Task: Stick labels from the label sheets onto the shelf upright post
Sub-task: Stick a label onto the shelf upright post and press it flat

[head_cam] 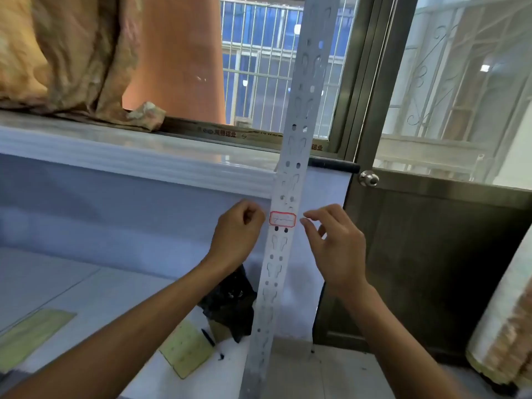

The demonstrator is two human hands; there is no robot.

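A grey perforated shelf upright post stands tilted in the middle of the view. A white label with a red border is stuck across it at hand height. My left hand is just left of the label, fingers curled into a loose fist, holding nothing visible. To the right of the post is my right hand, its fingers loosely bent and its fingertips close to the label's right edge. Two yellowish label sheets lie on the floor below.
A white window ledge runs behind the post, with crumpled brown fabric on it. A dark metal door with a round knob stands to the right. A black pen and a black bag lie by the post's foot.
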